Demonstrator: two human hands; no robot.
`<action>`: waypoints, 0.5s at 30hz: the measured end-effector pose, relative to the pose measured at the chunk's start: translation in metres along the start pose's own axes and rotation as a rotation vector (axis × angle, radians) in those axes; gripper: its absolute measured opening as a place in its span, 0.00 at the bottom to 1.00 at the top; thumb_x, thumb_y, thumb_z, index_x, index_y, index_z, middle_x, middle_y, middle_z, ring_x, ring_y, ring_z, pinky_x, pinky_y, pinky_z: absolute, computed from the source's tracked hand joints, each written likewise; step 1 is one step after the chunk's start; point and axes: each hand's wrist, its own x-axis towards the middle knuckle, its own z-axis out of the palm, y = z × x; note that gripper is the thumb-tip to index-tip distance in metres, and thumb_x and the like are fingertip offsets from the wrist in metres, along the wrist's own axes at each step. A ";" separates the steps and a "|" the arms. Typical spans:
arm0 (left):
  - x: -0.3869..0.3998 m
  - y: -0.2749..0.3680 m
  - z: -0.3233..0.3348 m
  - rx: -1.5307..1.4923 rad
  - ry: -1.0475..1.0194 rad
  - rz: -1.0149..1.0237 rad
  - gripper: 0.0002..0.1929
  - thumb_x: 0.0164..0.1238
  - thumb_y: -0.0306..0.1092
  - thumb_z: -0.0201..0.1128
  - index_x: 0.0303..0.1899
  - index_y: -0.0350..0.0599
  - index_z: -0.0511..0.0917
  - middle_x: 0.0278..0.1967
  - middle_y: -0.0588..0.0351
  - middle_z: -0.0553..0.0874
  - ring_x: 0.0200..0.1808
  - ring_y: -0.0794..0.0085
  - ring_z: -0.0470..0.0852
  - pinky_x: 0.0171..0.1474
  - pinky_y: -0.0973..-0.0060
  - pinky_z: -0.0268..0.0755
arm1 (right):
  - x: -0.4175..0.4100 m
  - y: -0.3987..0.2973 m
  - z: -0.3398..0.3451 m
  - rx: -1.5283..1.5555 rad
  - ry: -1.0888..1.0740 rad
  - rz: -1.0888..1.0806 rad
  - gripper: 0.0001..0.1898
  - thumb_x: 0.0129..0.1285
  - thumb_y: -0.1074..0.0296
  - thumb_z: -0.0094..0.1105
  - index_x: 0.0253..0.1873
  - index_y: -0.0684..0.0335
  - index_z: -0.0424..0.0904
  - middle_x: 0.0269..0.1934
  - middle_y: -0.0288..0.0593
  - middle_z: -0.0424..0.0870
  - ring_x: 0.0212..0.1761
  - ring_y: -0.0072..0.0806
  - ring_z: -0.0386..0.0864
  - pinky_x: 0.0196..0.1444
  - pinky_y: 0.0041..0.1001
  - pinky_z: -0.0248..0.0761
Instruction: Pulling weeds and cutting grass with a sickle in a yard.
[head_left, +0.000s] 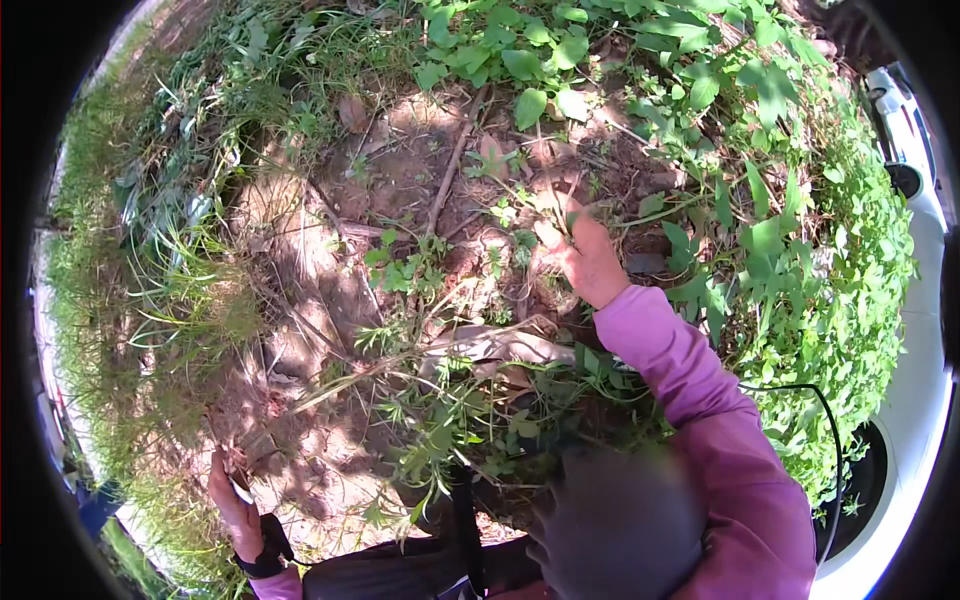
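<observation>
My right hand (589, 255), in a purple sleeve (675, 360), reaches down to the sunlit soil. Its thumb and fingers close around thin weed stems (562, 214); glare blurs the fingertips. At the lower left, my left hand (238, 506) grips the brown, soil-covered end of a weed (322, 397). A long, pale stalk runs from that hand up to the right, towards narrow green leaves. By the left thumb shows a small white object (242, 493), too small to identify. A small leafy plant (405, 266) grows between the hands.
A dry stick (457, 161) lies on the bare soil (382, 180). Broad-leaved plants (525, 60) stand ahead, with dense greenery (832, 285) on the right. Beyond it is a white car (919, 315). A black cable (832, 420) loops beside my right arm. Grass (105, 315) lines the left.
</observation>
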 end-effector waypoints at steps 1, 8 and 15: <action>-0.006 -0.002 0.002 -0.042 0.195 0.183 0.24 0.55 0.25 0.50 0.56 0.38 0.61 0.37 0.45 0.76 0.36 0.57 0.75 0.40 0.68 0.67 | 0.006 0.011 0.011 0.015 -0.114 0.179 0.16 0.61 0.64 0.47 0.50 0.67 0.66 0.25 0.42 0.74 0.27 0.25 0.69 0.30 0.27 0.65; -0.020 0.002 0.007 -0.094 0.150 -0.102 0.07 0.63 0.30 0.48 0.36 0.39 0.73 0.22 0.62 0.73 0.23 0.81 0.68 0.25 0.82 0.60 | 0.032 0.033 0.039 -0.440 -0.167 0.054 0.10 0.55 0.65 0.49 0.40 0.62 0.69 0.22 0.53 0.74 0.25 0.47 0.74 0.28 0.38 0.66; -0.033 0.002 0.010 -0.094 0.302 0.017 0.10 0.62 0.37 0.51 0.36 0.41 0.75 0.21 0.61 0.73 0.20 0.81 0.70 0.21 0.86 0.60 | -0.075 -0.013 -0.017 0.078 -0.172 0.146 0.09 0.57 0.66 0.51 0.34 0.67 0.68 0.16 0.45 0.67 0.18 0.35 0.66 0.22 0.28 0.60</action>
